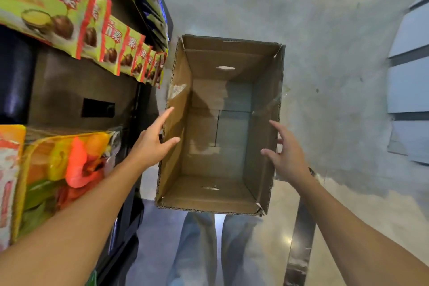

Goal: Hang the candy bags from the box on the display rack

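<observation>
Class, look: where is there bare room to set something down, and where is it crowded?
Free: the inside of the cardboard box, bare between its four walls, and the grey floor to its right. Crowded: the display rack on the left, packed with candy bags. The left hand and right hand flank the box.

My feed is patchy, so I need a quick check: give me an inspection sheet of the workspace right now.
Surface: grey mottled floor.
Job's things: cardboard box, open, nothing inside; green candy bags hang in a row on the rack.
Clutter: metal strip by the right forearm.
Hands: left hand open at box's left wall; right hand open at its right wall.
Cables: nothing seen.
Surroundings: pale panels at right; legs in jeans below.
</observation>
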